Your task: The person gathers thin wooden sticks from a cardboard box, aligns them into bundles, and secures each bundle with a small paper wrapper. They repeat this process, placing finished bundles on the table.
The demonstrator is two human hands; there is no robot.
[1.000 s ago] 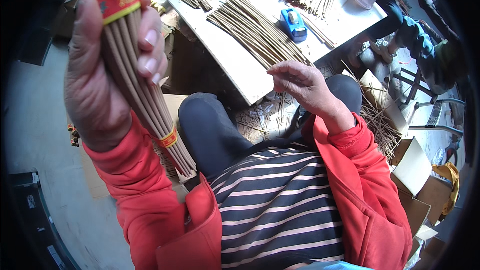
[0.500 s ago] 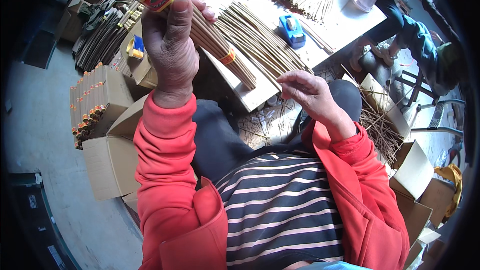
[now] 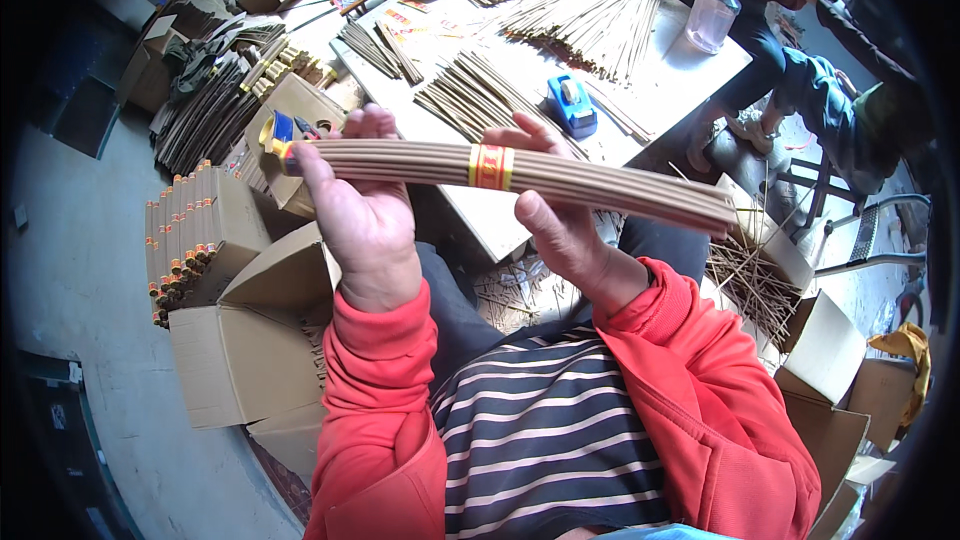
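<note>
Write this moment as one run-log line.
left hand: holds stick bundle near one end | right hand: supports it by red-yellow band | tape dispenser: on table

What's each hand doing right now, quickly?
Left hand: loosely open, palm up, the bundle lying across it near one end.
Right hand: loosely open, supporting the same bundle near its middle band.

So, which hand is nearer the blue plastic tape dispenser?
Right. The right hand is just below the blue plastic tape dispenser in the picture; the left hand is farther, to its lower left.
</note>
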